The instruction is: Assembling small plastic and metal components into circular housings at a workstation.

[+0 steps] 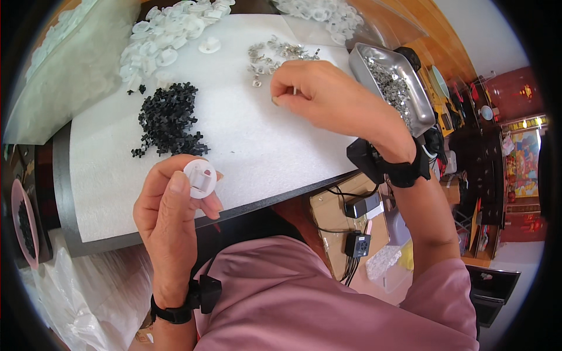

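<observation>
My left hand (170, 216) pinches a round white plastic part (201, 179) between thumb and fingers, near the table's front edge. A raised slotted block stands on the face turned up toward me. Over the middle right of the white sheet, my right hand (313, 93) is closed in a pinch; what its fingertips hold, if anything, is hidden. Just beyond it lie small silvery metal clips (275, 55), loosely spread. A heap of small black cross-shaped pieces (170, 120) sits on the sheet beyond my left hand.
More white round parts (175, 32) are piled at the far left, beside a large translucent bag (70, 76). A steel tray (424, 114) of metal pieces stands at the right. A pink basin (29, 228) with black pieces is at the left. Cables and a carton (328, 205) lie below the table.
</observation>
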Demonstrator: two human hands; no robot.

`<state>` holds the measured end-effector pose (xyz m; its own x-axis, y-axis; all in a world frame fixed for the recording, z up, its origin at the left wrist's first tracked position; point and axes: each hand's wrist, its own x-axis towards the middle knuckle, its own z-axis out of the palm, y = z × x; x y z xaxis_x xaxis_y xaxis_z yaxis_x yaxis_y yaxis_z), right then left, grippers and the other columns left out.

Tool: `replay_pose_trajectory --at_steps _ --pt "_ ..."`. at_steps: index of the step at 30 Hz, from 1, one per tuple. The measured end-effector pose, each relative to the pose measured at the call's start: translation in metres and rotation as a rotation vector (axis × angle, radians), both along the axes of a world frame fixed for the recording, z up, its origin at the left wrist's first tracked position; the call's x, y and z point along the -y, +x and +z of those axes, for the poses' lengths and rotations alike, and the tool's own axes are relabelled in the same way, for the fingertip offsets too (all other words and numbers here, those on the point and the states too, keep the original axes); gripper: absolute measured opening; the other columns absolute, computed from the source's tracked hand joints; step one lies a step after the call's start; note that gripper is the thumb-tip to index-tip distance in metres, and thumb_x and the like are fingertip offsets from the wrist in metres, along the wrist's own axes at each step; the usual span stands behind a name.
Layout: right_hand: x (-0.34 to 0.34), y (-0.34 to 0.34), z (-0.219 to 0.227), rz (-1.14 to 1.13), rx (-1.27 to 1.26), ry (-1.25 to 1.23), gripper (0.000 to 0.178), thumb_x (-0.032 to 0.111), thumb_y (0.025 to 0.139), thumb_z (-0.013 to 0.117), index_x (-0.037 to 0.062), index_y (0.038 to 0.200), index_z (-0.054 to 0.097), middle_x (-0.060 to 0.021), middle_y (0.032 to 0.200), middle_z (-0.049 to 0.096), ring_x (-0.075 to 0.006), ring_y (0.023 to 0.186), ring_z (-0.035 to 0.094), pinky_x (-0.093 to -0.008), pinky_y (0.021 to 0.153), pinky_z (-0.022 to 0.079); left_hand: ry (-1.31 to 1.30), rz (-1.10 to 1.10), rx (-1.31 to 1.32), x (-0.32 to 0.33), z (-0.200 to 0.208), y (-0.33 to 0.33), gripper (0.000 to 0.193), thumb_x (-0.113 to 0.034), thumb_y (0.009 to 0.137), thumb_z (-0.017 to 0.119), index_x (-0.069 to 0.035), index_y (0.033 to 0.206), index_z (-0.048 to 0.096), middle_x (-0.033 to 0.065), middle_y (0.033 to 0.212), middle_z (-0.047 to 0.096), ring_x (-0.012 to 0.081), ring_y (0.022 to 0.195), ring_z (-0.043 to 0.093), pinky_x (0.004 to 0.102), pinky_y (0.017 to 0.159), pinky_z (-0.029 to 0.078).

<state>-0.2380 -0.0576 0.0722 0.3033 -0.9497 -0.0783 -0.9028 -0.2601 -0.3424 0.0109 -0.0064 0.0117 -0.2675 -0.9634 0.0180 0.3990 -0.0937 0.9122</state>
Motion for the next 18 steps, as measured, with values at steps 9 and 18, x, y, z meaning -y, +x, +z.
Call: replay_pose_trajectory --at_steps 9,18 --pt "-0.019 -0.015 -0.009 0.055 0.141 -0.116 0.014 0.006 0.083 0.052 -0.0011 0.094 0.059 -0.0185 0.090 0.060 -0.0366 0.087 0.057 -0.0419 0.078 0.045 0.046 0.008 -0.006 0.001 0.003 -0.002 0.029 -0.020 0.098 0.047 0.005 0.107 0.057 0.0178 0.092 0.066 0.0117 0.062 0.057 0.0238 0.057 0.047" --pt "-0.029 0.012 -0.020 0.019 -0.065 -0.248 0.008 0.005 0.080 0.056 -0.0030 0.082 0.056 -0.0168 0.086 0.058 -0.0382 0.072 0.062 -0.0464 0.061 0.051 0.016 0.050 0.048 0.003 0.004 -0.004 0.032 -0.019 0.100 0.042 0.007 0.114 0.055 0.0205 0.096 0.065 0.0088 0.062 0.054 0.0201 0.057 0.045"
